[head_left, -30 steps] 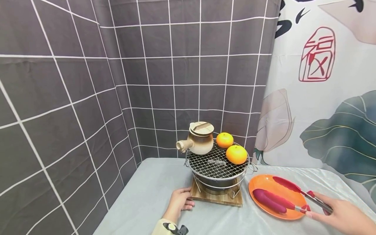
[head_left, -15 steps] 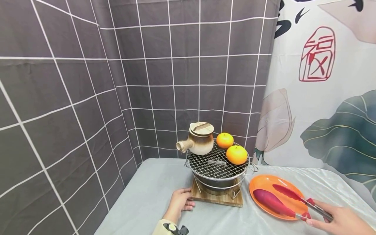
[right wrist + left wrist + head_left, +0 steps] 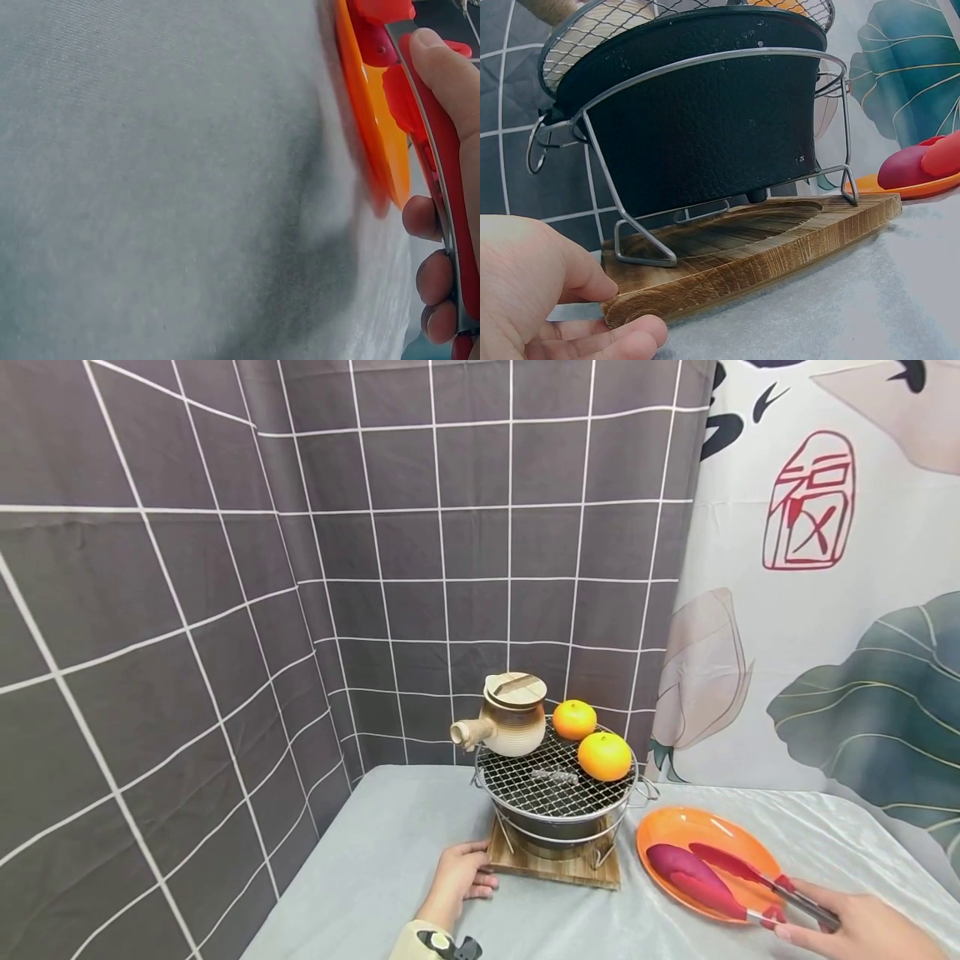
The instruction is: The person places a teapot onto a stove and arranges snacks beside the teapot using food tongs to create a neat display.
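Observation:
My left hand (image 3: 454, 878) holds the near left corner of a wooden board (image 3: 551, 872), thumb on top and fingers at its edge in the left wrist view. On the board stands a round black stove (image 3: 705, 135) in a wire frame. At the right, my right hand (image 3: 862, 925) grips tongs (image 3: 808, 908) with red tips. The red tips lie on either side of a purple sweet potato (image 3: 666, 858) on an orange plate (image 3: 693, 822); whether both touch it cannot be told. In the right wrist view the thumb presses along the tongs' handle.
A wire grill (image 3: 517, 789) tops the stove. It bears a clay teapot (image 3: 517, 735) with a wooden lid, two mandarins (image 3: 604, 757) and a small grey piece (image 3: 555, 775). A light cloth (image 3: 390, 827) covers the table; grey tiled curtains (image 3: 405, 543) hang behind.
The tongs have shifted slightly left and toward the near side, and their red tips have come closer together about the sweet potato. My left hand has kept its place on the board.

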Demonstrator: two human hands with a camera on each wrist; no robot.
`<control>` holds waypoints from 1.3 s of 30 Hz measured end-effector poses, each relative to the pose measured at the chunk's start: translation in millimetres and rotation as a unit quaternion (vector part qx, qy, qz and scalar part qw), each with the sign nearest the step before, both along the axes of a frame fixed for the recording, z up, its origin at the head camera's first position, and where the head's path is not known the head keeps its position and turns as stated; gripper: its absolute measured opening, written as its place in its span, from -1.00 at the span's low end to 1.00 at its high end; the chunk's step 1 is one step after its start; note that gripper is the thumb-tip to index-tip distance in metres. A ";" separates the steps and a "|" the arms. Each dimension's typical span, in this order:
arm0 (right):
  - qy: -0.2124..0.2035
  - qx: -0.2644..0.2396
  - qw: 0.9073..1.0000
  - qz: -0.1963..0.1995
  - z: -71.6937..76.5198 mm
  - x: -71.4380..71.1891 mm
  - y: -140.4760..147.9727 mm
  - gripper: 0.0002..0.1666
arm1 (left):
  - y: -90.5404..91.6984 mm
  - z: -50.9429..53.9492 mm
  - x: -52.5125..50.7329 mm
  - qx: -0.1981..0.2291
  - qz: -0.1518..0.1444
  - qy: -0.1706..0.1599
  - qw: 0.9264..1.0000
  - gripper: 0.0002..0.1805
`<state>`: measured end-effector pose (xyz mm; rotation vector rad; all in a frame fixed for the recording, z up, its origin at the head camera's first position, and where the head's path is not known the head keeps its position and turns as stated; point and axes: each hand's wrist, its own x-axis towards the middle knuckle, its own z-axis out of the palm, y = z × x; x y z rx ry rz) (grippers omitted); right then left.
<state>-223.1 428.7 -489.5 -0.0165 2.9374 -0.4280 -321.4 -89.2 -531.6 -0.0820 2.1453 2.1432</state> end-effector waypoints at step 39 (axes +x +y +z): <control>0.056 0.024 0.998 0.019 18.9 -9.7 1.9 -0.01 | 1.0 2.1 2.2 0.017 -0.001 0.006 1.000 -0.50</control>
